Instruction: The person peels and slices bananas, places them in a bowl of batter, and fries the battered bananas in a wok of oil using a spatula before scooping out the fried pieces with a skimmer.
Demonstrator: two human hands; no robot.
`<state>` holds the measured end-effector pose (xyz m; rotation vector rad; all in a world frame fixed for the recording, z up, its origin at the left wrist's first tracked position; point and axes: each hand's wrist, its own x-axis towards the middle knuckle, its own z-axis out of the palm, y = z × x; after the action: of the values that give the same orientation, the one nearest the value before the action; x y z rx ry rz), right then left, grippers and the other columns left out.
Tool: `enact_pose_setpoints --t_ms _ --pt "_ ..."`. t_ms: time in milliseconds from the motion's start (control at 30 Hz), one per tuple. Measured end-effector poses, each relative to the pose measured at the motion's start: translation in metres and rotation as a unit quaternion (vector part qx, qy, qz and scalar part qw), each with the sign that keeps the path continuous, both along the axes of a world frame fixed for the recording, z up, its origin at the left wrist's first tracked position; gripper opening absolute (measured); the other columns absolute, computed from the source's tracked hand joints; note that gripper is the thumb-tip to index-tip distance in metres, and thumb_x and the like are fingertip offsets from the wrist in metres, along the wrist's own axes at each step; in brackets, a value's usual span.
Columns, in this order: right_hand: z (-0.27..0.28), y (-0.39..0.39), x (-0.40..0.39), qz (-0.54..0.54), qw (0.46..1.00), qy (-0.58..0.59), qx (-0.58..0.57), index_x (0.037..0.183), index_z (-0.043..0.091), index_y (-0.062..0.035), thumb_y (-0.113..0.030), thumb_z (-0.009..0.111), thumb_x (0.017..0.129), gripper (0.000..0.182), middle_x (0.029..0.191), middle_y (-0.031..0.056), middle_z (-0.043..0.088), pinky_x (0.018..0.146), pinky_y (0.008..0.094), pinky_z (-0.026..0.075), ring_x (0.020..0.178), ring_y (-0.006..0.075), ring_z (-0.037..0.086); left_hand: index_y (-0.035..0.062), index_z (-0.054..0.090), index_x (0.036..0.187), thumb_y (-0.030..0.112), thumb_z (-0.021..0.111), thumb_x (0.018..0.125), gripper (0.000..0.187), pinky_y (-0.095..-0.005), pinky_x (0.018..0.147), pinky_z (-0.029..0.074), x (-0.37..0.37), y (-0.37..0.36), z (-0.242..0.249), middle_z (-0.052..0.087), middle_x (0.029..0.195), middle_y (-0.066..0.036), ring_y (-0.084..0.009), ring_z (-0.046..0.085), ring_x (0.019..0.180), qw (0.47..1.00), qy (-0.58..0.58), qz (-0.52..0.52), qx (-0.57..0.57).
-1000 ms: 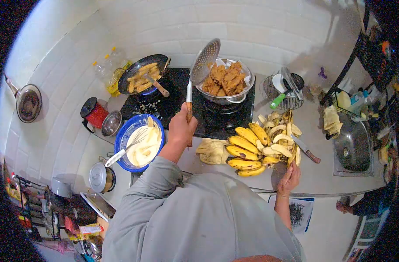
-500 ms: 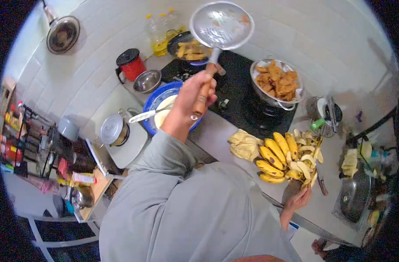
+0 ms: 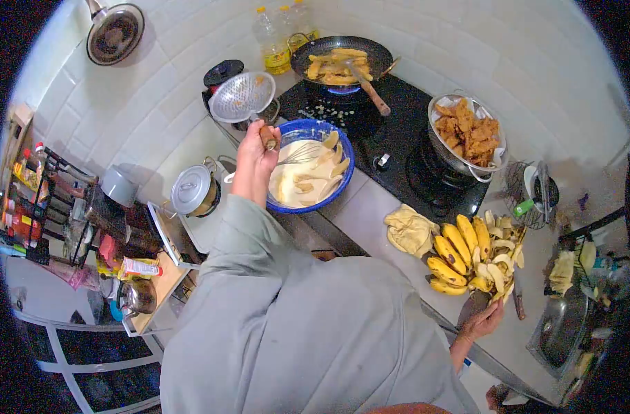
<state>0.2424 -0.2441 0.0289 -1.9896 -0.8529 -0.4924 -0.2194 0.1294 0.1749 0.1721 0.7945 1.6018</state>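
Observation:
My left hand (image 3: pixel 257 150) is closed around the wooden handle of a metal skimmer (image 3: pixel 243 96), a shallow perforated strainer with bits stuck inside. It hangs at the left edge of a blue bowl (image 3: pixel 349 165) of pale batter with banana pieces. A whisk (image 3: pixel 297 156) rests in that batter. My right hand (image 3: pixel 482 321) lies at the counter's front edge, its fingers stretched out against a heap of banana peels (image 3: pixel 500 272). Several yellow bananas (image 3: pixel 455 247) lie beside the peels. Exactly what the fingertips touch is hard to make out.
A wok (image 3: pixel 380 63) of frying banana pieces sits over a blue flame, with a wooden-handled turner (image 3: pixel 371 93) in it. A lined colander (image 3: pixel 435 138) holds browned fritters. A knife (image 3: pixel 519 300) lies right of the peels. Oil bottles (image 3: pixel 276 52) and a lidded pot (image 3: pixel 192 190) stand to the left.
My left hand has brought the skimmer down and to the left, uncovering the batter bowl and the wok. The view has shifted; my right hand stays at the peels.

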Motion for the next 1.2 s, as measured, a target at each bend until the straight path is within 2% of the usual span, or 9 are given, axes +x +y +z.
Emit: enact_pose_setpoints --t_ms 367,533,767,900,967,1067,1100,1167,1200 --pt "-0.012 -0.003 0.008 -0.02 1.0 -0.023 0.002 0.11 0.057 0.0008 -0.02 0.043 0.094 0.03 0.099 0.016 0.06 0.081 0.0351 0.043 0.091 0.0281 0.055 0.0019 0.045 0.082 0.01 0.052 0.088 0.012 -0.0302 0.056 0.054 -0.003 0.058 -0.038 0.046 0.071 -0.009 -0.0197 0.048 0.058 0.995 -0.063 0.047 -0.068" --pt "-0.001 -0.001 0.0 -0.041 0.998 -0.04 -0.017 0.11 0.057 0.0004 -0.018 0.042 0.094 0.028 0.096 0.0152 0.059 0.078 0.0341 0.044 0.087 0.0273 0.056 0.0037 0.043 0.077 0.018 0.048 0.092 0.021 -0.0446 0.066 0.051 0.005 0.063 -0.048 0.041 0.057 -0.008 -0.0223 0.047 0.054 0.998 0.002 0.011 -0.058" --pt "-0.01 -0.004 0.004 -0.059 0.998 -0.023 -0.008 0.11 0.057 0.0004 -0.017 0.043 0.094 0.027 0.097 0.0146 0.059 0.081 0.0344 0.043 0.09 0.0265 0.055 0.0028 0.042 0.083 0.017 0.052 0.089 0.019 -0.047 0.073 0.05 0.006 0.049 -0.041 0.042 0.063 -0.01 -0.0271 0.05 0.069 0.997 0.038 -0.057 -0.042" --pt "-0.003 0.0 0.002 -0.038 0.998 -0.042 -0.008 0.109 0.057 0.0006 -0.015 0.043 0.093 0.027 0.098 0.015 0.059 0.08 0.0345 0.043 0.089 0.0271 0.055 0.0004 0.048 0.082 0.022 0.055 0.088 0.024 -0.0446 0.076 0.05 0.004 0.043 -0.034 0.051 0.072 -0.011 -0.0235 0.052 0.071 0.995 0.025 -0.074 -0.057" --pt "-0.005 -0.001 0.004 -0.053 0.997 -0.042 -0.021 0.109 0.057 0.0008 -0.015 0.043 0.093 0.027 0.097 0.0152 0.059 0.08 0.0343 0.043 0.089 0.0273 0.055 -0.0002 0.048 0.088 0.027 0.054 0.088 0.028 -0.0402 0.077 0.049 -0.004 0.039 -0.036 0.053 0.075 -0.012 -0.0239 0.052 0.072 0.989 0.067 -0.12 -0.053" --pt "-0.006 -0.001 0.005 -0.036 0.998 -0.051 -0.001 0.108 0.057 0.0014 -0.015 0.043 0.093 0.027 0.096 0.0151 0.059 0.078 0.0342 0.044 0.087 0.0275 0.055 -0.0007 0.034 0.121 0.022 0.059 0.084 0.05 -0.0434 0.086 0.044 -0.011 0.034 -0.036 0.043 0.11 -0.018 -0.0283 0.05 0.094 0.984 0.119 -0.129 0.008" --pt "-0.002 0.0 0.002 -0.043 0.999 -0.033 -0.005 0.106 0.058 0.0019 -0.017 0.044 0.092 0.027 0.097 0.0169 0.06 0.077 0.0366 0.045 0.087 0.0293 0.056 -0.0007 0.034 0.121 0.022 0.059 0.084 0.05 -0.0434 0.086 0.044 -0.01 0.031 -0.034 0.043 0.11 -0.018 -0.0283 0.05 0.094 0.985 0.119 -0.127 0.006" --pt "0.0 -0.001 0.001 -0.047 0.999 -0.016 -0.011 0.103 0.059 0.0024 -0.018 0.045 0.092 0.028 0.098 0.0188 0.061 0.076 0.039 0.045 0.086 0.0312 0.057 0.0018 0.025 0.133 0.019 0.058 0.083 0.063 -0.039 0.093 0.038 -0.003 0.018 -0.018 0.041 0.118 -0.018 -0.0274 0.045 0.105 0.922 0.363 0.038 0.131" --pt "-0.002 -0.001 0.003 -0.044 0.999 -0.021 -0.011 0.104 0.059 0.0025 -0.019 0.044 0.092 0.028 0.098 0.0192 0.06 0.076 0.0396 0.045 0.087 0.0317 0.056 0.0018 0.025 0.133 0.019 0.058 0.083 0.063 -0.039 0.093 0.038 0.007 0.006 -0.001 0.041 0.118 -0.018 -0.0274 0.045 0.105 0.922 0.363 0.04 0.127"
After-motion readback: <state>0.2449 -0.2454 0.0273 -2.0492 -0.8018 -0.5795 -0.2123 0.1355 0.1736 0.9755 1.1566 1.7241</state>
